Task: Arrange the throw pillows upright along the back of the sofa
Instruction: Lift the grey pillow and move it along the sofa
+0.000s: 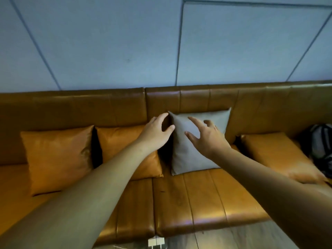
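A grey throw pillow [186,155] stands upright against the backrest of the orange leather sofa [251,103]. My left hand [156,132] is at the pillow's upper left corner, fingers spread, thumb touching its edge. My right hand [206,135] hovers open in front of the pillow's face, fingers apart, holding nothing. Two orange pillows [57,159] [122,141] stand upright to the left, the second partly hidden by my left arm. Another orange pillow [276,155] lies leaning back on the right.
A dark backpack [321,146] sits at the sofa's far right end. A blue-grey panelled wall [107,42] rises behind the sofa. A small white object [156,242] lies on the floor at the sofa's front edge.
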